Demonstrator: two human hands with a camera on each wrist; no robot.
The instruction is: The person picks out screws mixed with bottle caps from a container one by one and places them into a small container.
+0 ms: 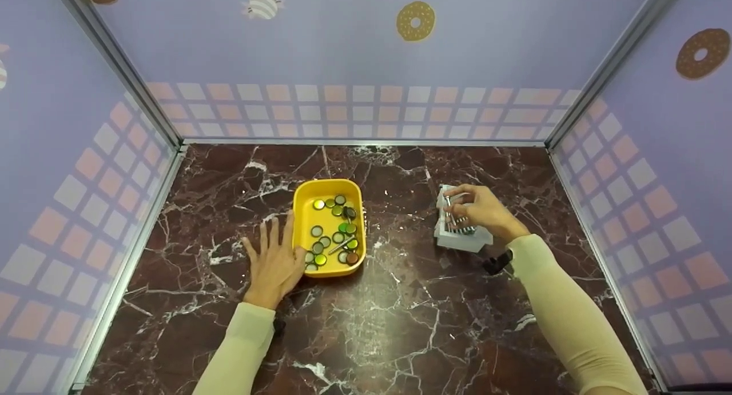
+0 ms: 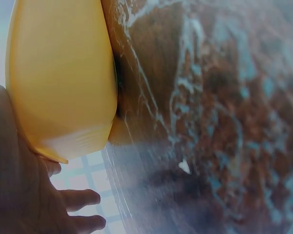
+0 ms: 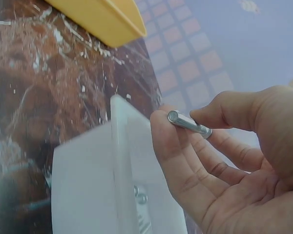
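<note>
My left hand point(image 1: 275, 267) lies against the left side of a yellow plastic tub point(image 1: 309, 216), fingers straight and spread. Bottle caps point(image 1: 319, 204), several green and others showing grey undersides, are scattered in the tub, with a slim metal bolt point(image 1: 341, 245) among them. Over a small white bin point(image 1: 464, 243) at the right is my right hand point(image 1: 483, 209). Between thumb and forefinger it pinches a short silver bolt point(image 3: 188, 123), held above the bin's rim. More metal bolts point(image 3: 140, 195) lie inside the bin, partly hidden by the hand in the head view.
A dark red marbled tabletop point(image 1: 400, 320) carries both containers, with a gap between them. Purple panels point(image 1: 343, 52) with donut and checked prints enclose the back and both sides, joined by metal edge strips point(image 1: 366, 142).
</note>
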